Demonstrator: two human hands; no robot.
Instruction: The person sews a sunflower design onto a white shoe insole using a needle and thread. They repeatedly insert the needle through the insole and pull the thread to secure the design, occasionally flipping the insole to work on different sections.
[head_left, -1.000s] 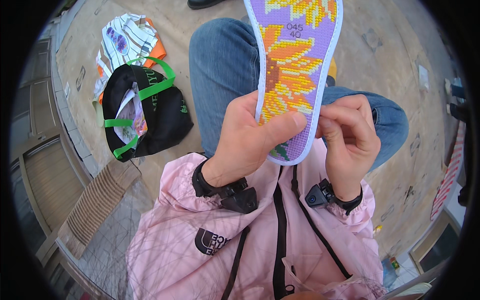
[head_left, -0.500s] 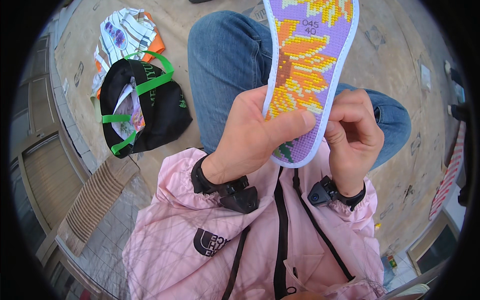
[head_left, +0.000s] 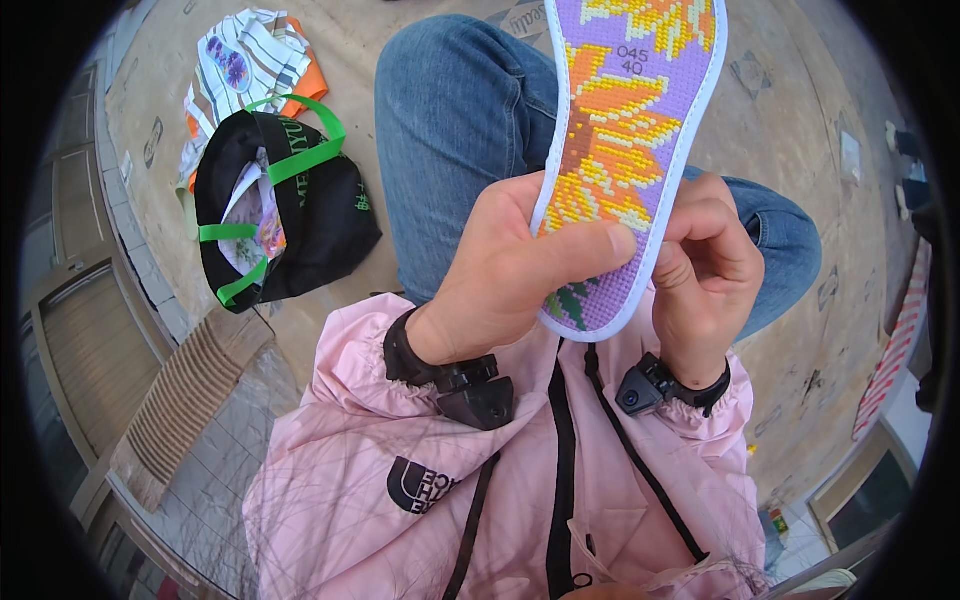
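My left hand [head_left: 500,265] is closed on the lower part of an embroidered insole [head_left: 620,150], its thumb across the front and its fingers hidden behind. Yellow and orange flowers cover the purple insole, with a green leaf near the lower end and a white-bound rim. At the insole's right edge, my right hand [head_left: 712,265] has its fingers curled in and the thumb pressed against the index finger. Whatever is in that pinch, if anything, is too small or hidden to make out.
A black bag [head_left: 335,225] with green handles stands at the left, papers inside it. Behind it lies a striped white cloth item [head_left: 275,60] with orange parts. My bent jeans-clad legs [head_left: 455,130] flank the work. A ribbed brown piece [head_left: 190,400] is at the lower left.
The insole has tipped a little clockwise, its upper end shifting right. My left hand keeps its grip, and my right hand stays pinched at the edge, moved only slightly.
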